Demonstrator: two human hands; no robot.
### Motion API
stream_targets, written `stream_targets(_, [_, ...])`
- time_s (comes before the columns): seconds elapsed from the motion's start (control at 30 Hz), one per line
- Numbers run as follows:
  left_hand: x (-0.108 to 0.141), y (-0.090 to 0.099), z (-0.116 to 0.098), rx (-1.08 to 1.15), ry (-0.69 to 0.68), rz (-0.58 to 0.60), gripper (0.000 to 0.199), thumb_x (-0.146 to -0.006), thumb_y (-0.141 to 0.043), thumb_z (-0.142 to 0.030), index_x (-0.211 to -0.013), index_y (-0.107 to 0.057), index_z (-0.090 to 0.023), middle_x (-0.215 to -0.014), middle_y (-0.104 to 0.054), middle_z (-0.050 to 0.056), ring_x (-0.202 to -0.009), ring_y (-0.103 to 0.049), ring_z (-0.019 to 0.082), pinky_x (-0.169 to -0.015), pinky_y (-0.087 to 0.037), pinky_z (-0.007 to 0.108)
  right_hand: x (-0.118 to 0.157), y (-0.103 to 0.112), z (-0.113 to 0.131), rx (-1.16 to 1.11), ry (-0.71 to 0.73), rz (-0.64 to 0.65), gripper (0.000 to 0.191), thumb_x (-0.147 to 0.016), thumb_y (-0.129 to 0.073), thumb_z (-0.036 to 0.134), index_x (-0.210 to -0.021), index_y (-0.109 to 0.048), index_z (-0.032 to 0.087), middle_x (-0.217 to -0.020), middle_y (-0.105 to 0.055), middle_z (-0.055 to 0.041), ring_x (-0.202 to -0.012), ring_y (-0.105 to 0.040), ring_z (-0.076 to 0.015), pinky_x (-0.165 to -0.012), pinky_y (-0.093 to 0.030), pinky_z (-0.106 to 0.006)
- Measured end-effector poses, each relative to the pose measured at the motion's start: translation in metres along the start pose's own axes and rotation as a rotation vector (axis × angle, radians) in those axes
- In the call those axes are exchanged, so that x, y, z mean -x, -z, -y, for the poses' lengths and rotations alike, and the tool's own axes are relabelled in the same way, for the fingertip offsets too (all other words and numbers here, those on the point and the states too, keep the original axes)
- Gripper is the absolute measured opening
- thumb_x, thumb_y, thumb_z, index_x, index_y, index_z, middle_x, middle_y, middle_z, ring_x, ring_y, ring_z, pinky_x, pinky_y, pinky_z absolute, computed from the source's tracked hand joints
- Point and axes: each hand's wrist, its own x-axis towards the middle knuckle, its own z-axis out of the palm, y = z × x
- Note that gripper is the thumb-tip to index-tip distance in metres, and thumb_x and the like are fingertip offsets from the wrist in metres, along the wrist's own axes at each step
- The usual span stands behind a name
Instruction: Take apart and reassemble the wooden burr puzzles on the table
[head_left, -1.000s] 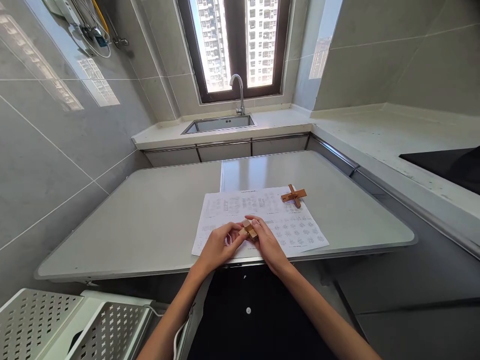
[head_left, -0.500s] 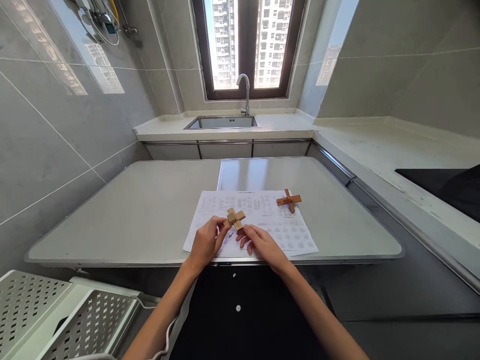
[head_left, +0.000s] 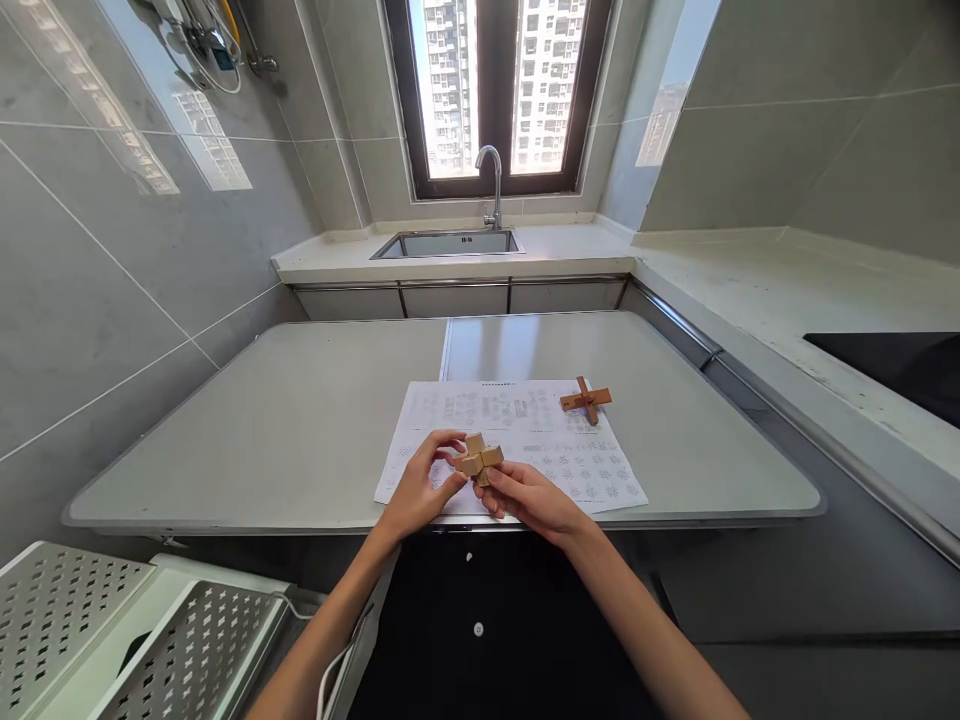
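A light wooden burr puzzle (head_left: 480,457), made of crossed bars, is held up in front of me over the printed sheet (head_left: 517,410). My right hand (head_left: 529,497) grips its lower right side, the thumb on the near face and the fingers curled beneath. My left hand (head_left: 424,485) is curved around its left side, with thumb and fingertips at the bar ends; part of that contact is hidden. A darker brown wooden cross of interlocked sticks (head_left: 586,400) lies on the sheet's upper right part, apart from both hands.
The sheet lies on a white folding table (head_left: 300,430). Behind it are a counter with a sink (head_left: 450,244) and a faucet (head_left: 495,185) under a window. A counter with a black panel (head_left: 900,365) runs along the right. A perforated white rack (head_left: 202,640) stands at lower left.
The burr puzzle has been turned and lowered slightly to the right. My right hand has closed on it, while my left fingers have loosened and shifted around its left side.
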Motion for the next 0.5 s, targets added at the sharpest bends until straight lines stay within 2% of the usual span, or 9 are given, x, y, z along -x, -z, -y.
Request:
stream_targets(0.07, [-0.003, 0.003, -0.001, 0.147, 0.088, 0.139, 0.067, -0.093, -0.057, -0.070, -0.138, -0.059, -0.020, -0.134, -0.066, 0.015, -0.124, -0.062, 0.033, -0.109, -0.047, 0.047, -0.001, -0.001, 0.002, 0.055, 0.004, 0.043, 0.037, -0.091, -0.074, 0.052, -0.093, -0.073, 0.015, -0.091, -0.065, -0.0037, -0.067, -0.053, -0.0108, -0.067, -0.045, -0.026])
stream_targets(0.13, [-0.005, 0.004, -0.001, 0.235, 0.149, 0.220, 0.074, -0.089, -0.057, -0.075, -0.139, -0.061, -0.020, -0.133, -0.068, 0.015, -0.122, -0.063, 0.034, -0.110, -0.046, 0.049, -0.003, -0.002, 0.005, 0.107, 0.009, 0.092, 0.038, -0.092, -0.072, 0.054, -0.092, -0.072, 0.016, -0.090, -0.065, -0.0034, -0.068, -0.054, -0.0115, -0.068, -0.045, -0.026])
stream_targets(0.23, [-0.006, 0.004, 0.000, 0.310, 0.184, 0.228, 0.069, -0.088, -0.064, -0.069, -0.136, -0.064, -0.020, -0.124, -0.072, 0.013, -0.101, -0.071, 0.030, -0.103, -0.051, 0.048, -0.007, 0.000, 0.010, 0.214, 0.020, 0.154, 0.040, -0.092, -0.070, 0.057, -0.093, -0.072, 0.017, -0.086, -0.066, -0.0026, -0.068, -0.055, -0.0125, -0.069, -0.046, -0.027])
stream_targets(0.33, [-0.005, 0.002, 0.000, 0.338, 0.206, 0.218, 0.061, -0.085, -0.073, -0.058, -0.132, -0.065, -0.020, -0.116, -0.074, 0.012, -0.082, -0.071, 0.025, -0.092, -0.056, 0.046, -0.009, 0.004, 0.016, 0.362, 0.042, 0.185, 0.042, -0.092, -0.067, 0.059, -0.095, -0.074, 0.017, -0.078, -0.067, -0.0014, -0.067, -0.057, -0.0146, -0.073, -0.048, -0.029])
stream_targets(0.4, [-0.002, 0.001, 0.000, 0.297, 0.205, 0.184, 0.057, -0.082, -0.078, -0.049, -0.130, -0.067, -0.020, -0.122, -0.073, 0.013, -0.091, -0.072, 0.027, -0.095, -0.056, 0.045, -0.009, 0.007, 0.017, 0.453, 0.055, 0.178, 0.040, -0.092, -0.067, 0.057, -0.095, -0.075, 0.018, -0.076, -0.069, -0.0014, -0.069, -0.060, -0.0163, -0.075, -0.050, -0.031])
stream_targets(0.5, [0.004, 0.001, 0.001, 0.217, 0.181, 0.148, 0.053, -0.080, -0.082, -0.037, -0.128, -0.069, -0.021, -0.130, -0.071, 0.011, -0.116, -0.067, 0.031, -0.106, -0.050, 0.044, -0.008, 0.009, 0.015, 0.553, 0.065, 0.144, 0.033, -0.093, -0.068, 0.052, -0.094, -0.075, 0.019, -0.076, -0.070, -0.0012, -0.073, -0.064, -0.0186, -0.079, -0.051, -0.033])
